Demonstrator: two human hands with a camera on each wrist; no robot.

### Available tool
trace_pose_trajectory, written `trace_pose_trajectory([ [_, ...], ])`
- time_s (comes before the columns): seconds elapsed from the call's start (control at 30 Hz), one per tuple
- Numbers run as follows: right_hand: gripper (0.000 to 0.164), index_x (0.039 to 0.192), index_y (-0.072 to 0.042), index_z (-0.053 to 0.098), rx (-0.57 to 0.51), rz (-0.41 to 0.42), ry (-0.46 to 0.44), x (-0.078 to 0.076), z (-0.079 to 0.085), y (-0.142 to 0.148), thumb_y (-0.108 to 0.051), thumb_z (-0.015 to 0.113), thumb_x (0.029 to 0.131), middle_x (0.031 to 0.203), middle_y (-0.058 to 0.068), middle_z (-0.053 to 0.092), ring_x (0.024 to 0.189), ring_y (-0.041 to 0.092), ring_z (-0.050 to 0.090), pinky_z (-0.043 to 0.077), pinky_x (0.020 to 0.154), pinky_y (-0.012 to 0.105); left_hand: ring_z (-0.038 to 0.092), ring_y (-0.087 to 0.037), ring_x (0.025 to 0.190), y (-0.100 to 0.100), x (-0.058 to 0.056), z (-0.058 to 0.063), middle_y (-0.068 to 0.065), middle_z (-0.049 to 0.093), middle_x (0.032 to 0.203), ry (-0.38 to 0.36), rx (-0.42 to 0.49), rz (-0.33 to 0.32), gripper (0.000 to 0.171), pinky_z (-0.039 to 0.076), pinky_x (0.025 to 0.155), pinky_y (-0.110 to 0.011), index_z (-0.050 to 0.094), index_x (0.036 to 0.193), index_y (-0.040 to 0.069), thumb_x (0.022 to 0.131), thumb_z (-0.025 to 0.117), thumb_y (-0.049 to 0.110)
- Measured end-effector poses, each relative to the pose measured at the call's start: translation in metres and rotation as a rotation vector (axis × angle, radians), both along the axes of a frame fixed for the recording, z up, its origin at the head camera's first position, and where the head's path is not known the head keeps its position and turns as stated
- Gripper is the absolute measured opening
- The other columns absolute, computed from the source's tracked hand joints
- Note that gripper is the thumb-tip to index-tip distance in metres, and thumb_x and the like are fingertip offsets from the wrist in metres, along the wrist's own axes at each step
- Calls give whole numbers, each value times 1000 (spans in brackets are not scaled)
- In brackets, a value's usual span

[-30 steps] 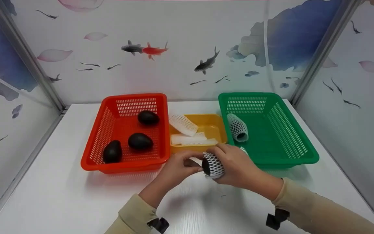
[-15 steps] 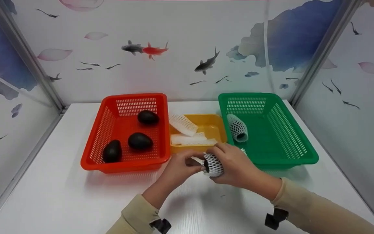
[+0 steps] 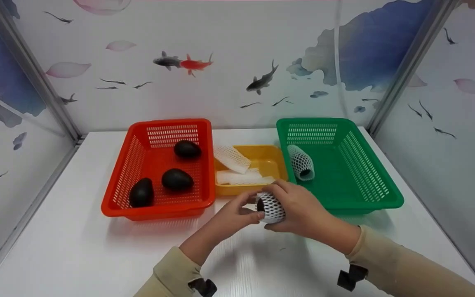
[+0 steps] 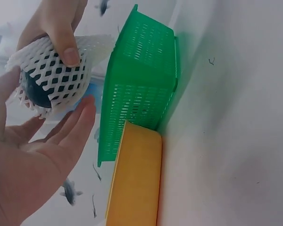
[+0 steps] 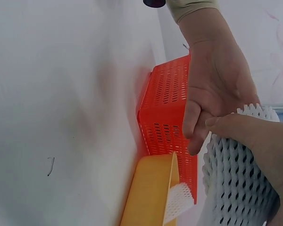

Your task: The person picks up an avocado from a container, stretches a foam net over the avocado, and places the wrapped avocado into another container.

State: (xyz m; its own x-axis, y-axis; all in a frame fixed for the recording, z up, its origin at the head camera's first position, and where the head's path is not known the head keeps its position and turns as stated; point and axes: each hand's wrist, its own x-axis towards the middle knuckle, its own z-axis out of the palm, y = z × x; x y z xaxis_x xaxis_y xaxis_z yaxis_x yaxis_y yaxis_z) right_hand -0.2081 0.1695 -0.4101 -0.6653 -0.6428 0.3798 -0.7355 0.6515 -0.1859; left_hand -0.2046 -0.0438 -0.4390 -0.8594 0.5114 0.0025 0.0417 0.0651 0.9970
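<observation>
My right hand (image 3: 299, 208) grips a white foam net sleeve (image 3: 273, 209) from the right, its thumb lying across the mesh in the left wrist view. Inside the sleeve sits a dark, egg-shaped fruit like an avocado (image 4: 35, 89), its bare end showing at the left opening. My left hand (image 3: 233, 216) holds the rim of that opening, thumb on the near side and fingertips on the far side. Both hands are above the white table, just in front of the yellow tray (image 3: 237, 190). In the right wrist view, the sleeve's mesh (image 5: 238, 183) hides the fruit.
Several dark fruits (image 3: 177, 180) lie in the red basket (image 3: 159, 211) on the left. Flat foam sleeves (image 3: 241, 176) lie in the yellow tray. The green basket (image 3: 357, 205) on the right holds a netted fruit (image 3: 301, 163). Patterned walls (image 3: 221, 95) enclose the table.
My left thumb and fingers have shifted slightly right along the sleeve's rim. Less of the fruit's dark end shows in the head view. My right hand stays nearly in place.
</observation>
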Motion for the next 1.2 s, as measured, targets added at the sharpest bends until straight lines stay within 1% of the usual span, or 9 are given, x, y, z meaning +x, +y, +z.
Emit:
trace_pose_trajectory([
  [0.07, 76, 124, -12, 53, -3, 5, -12, 0, 0, -1, -40, 91, 64, 111, 4, 57, 93, 21, 56, 53, 80, 39, 61, -28, 109, 0, 0, 0, -15, 47, 133, -12, 22, -30, 68, 52, 91, -37, 39, 146, 7, 91, 70, 33],
  [0.13, 76, 124, -12, 52, -3, 11, -12, 0, -1, -2, -41, 91, 64, 110, 4, 57, 92, 20, 56, 53, 80, 38, 61, -27, 107, 1, 1, 1, -14, 46, 131, -14, 2, -24, 71, 52, 89, -36, 39, 146, 10, 88, 73, 35],
  [0.3, 79, 126, -13, 52, 0, 37, 21, 0, -3, -4, -45, 90, 64, 108, 4, 56, 89, 20, 57, 54, 77, 37, 60, -22, 100, 4, 4, 3, -10, 47, 127, -11, -96, 44, 68, 53, 83, -34, 46, 140, 19, 83, 79, 32],
  [0.47, 84, 132, -14, 49, 11, 67, 3, 0, -1, -2, -47, 88, 66, 115, 3, 55, 94, 20, 56, 53, 81, 39, 60, -22, 98, 5, 5, 4, -8, 52, 123, 14, -95, 89, 64, 54, 82, -34, 48, 137, 15, 82, 80, 24],
  [0.63, 90, 140, -15, 42, 61, 89, -57, 0, 5, 4, -46, 87, 69, 128, 5, 52, 106, 22, 55, 50, 90, 41, 60, -24, 103, -2, 4, 5, -9, 51, 124, 54, -78, 62, 63, 55, 83, -34, 47, 137, 13, 83, 78, 17],
  [0.8, 92, 142, -11, 40, 101, 21, -80, 3, 8, 9, -41, 88, 70, 134, 11, 50, 114, 29, 53, 48, 96, 46, 58, -26, 107, -9, 5, 10, -9, 49, 129, 49, -75, 51, 63, 55, 85, -34, 48, 137, 16, 82, 78, 14],
  [0.9, 90, 140, -10, 41, 98, 1, -77, 3, 8, 10, -39, 88, 70, 131, 12, 53, 111, 29, 55, 49, 94, 47, 60, -26, 107, -11, 5, 10, -8, 49, 130, 50, -64, 46, 63, 54, 86, -35, 48, 137, 16, 82, 78, 13],
  [1.03, 86, 138, -11, 43, 93, 16, -42, 3, 6, 11, -40, 88, 70, 123, 10, 58, 105, 27, 57, 50, 91, 43, 61, -27, 106, -13, 5, 10, -10, 49, 130, 59, -55, 31, 63, 53, 88, -36, 48, 137, 14, 81, 78, 11],
  [1.2, 83, 136, -11, 45, 90, 46, -24, 2, 3, 13, -41, 87, 71, 123, 9, 59, 104, 25, 58, 51, 89, 42, 60, -27, 106, -17, 3, 8, -9, 51, 129, 57, -47, -26, 62, 53, 89, -36, 48, 137, 14, 83, 76, 11],
])
